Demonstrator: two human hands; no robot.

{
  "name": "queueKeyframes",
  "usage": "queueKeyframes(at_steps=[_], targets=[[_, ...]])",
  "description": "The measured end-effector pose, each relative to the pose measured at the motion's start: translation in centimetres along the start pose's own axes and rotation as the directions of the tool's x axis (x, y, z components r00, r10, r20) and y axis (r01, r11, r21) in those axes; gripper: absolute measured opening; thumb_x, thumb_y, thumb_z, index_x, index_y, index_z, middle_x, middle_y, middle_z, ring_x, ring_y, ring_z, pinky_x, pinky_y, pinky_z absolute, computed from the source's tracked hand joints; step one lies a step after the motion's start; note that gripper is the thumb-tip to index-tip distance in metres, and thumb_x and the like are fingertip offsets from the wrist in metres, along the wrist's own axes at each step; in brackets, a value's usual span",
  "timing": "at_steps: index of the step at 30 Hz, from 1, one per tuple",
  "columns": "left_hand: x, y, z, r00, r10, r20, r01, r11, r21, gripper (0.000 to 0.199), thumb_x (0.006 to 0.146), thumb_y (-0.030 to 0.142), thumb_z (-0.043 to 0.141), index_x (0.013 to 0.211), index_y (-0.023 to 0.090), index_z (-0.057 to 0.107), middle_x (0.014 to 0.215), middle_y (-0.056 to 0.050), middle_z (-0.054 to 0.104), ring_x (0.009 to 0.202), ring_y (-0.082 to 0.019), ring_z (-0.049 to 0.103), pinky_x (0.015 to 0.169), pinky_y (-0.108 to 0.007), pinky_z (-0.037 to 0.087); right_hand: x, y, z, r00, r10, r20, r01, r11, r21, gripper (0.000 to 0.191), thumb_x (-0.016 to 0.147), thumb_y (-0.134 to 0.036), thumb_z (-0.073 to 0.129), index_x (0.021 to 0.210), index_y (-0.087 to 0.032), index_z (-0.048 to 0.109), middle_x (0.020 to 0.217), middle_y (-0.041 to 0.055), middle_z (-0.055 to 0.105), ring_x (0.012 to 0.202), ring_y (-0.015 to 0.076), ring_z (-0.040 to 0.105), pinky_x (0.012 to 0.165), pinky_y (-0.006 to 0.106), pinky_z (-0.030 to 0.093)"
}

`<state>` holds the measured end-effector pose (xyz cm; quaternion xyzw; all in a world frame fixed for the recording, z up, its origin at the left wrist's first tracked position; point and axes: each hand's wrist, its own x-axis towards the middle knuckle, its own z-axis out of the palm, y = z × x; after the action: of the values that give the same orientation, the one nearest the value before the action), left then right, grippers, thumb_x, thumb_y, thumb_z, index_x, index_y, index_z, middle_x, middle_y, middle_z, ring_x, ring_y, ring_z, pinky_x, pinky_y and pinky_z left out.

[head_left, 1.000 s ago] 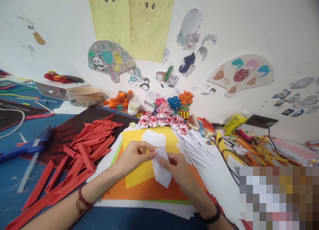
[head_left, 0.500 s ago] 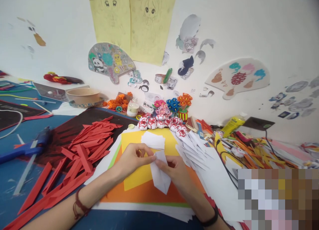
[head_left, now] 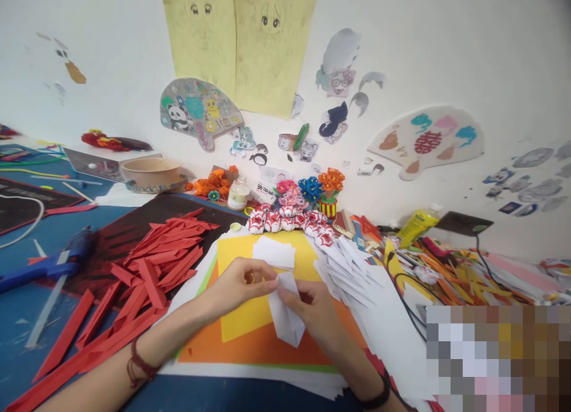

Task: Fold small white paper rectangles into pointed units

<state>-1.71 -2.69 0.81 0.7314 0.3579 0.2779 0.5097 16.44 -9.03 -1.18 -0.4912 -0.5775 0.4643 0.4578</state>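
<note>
A folded white paper piece (head_left: 285,323) hangs over the yellow sheet (head_left: 236,311), its pointed end toward me. My left hand (head_left: 243,281) pinches its top left corner between thumb and index finger. On the other side, my right hand (head_left: 312,302) grips the same piece, thumb in front and fingers partly hidden behind. Just beyond my hands lies a small stack of white paper (head_left: 273,253). An orange sheet (head_left: 209,346) shows beneath the yellow one. Folded white strips (head_left: 345,272) are heaped to the right.
Folded red strips (head_left: 151,275) cover the left side, beside a blue glue gun (head_left: 57,266). Red-and-white paper pieces (head_left: 288,222) and a small bottle (head_left: 238,193) stand at the back. A yellow bottle (head_left: 417,225) and a black cable (head_left: 408,305) are at the right.
Both hands keep hold of the white piece with almost no movement. The camera view has shifted very slightly.
</note>
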Motion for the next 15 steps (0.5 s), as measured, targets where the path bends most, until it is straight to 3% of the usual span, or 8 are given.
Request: queueKeyframes(at_steps=[5,10,15], targets=[[-0.12,0.03,0.17,1.000,-0.008,-0.022,0.008,1.000,-0.027,0.035,0.079,0.047,0.068,0.069,0.013,0.067,0.057,0.004,0.046,0.057,-0.010,0.035,0.054,-0.024,0.025,-0.04,0.03,0.03,1.000,-0.017,-0.006,0.017,0.999,-0.033,0.040,0.082,-0.048,0.062,0.059,-0.018,0.048,0.058,-0.0034,0.036,0.055,0.0109,0.031,0.050,0.025,0.023],[-0.39,0.29,0.76,0.995,-0.056,-0.080,0.050,0.996,-0.079,0.034,0.078,0.047,0.067,0.073,0.014,0.068,0.061,0.001,0.054,0.060,-0.012,0.041,0.055,-0.024,0.028,-0.12,-0.09,0.09,1.000,-0.003,-0.021,0.002,0.999,-0.036,0.041,0.083,-0.051,0.060,0.060,-0.018,0.049,0.059,-0.0030,0.036,0.055,0.0116,0.031,0.050,0.025,0.024],[-0.58,0.60,0.91,0.991,-0.014,-0.130,0.013,1.000,-0.012,0.029,0.077,0.043,0.069,0.069,0.015,0.067,0.066,0.000,0.059,0.065,-0.013,0.042,0.061,-0.025,0.031,-0.15,-0.28,0.17,1.000,-0.003,-0.020,0.003,1.000,-0.023,0.041,0.082,-0.051,0.061,0.061,-0.018,0.052,0.059,-0.0027,0.037,0.055,0.0116,0.032,0.051,0.026,0.024]])
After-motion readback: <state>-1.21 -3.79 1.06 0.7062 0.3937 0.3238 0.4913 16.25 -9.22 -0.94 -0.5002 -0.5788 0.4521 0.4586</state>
